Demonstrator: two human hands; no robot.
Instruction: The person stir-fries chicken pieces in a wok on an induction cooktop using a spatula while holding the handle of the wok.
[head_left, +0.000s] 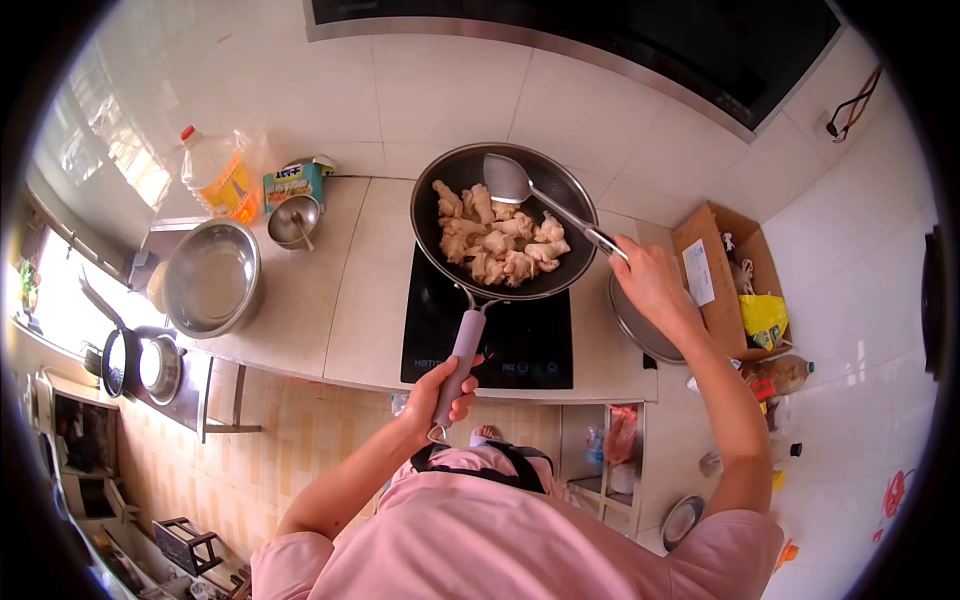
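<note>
My left hand [444, 391] is wrapped round the mauve handle of a dark frying pan [425, 222]. The pan sits over the back of a black induction cooktop [487, 345]. Several pale chicken pieces [497, 240] lie in a heap in the pan. In my right hand [650, 285] is the metal handle of a spatula [507, 180]. Its broad grey blade rests at the far side of the pan, above the chicken, face tilted. Whether the blade touches the chicken I cannot tell.
Left on the counter stand a large metal bowl [212, 280], a small metal bowl [293, 222] with a spoon, and an oil bottle [217, 178]. To the right are a round lid [640, 325] and a cardboard box [720, 280] with packets. A range hood [600, 35] hangs above.
</note>
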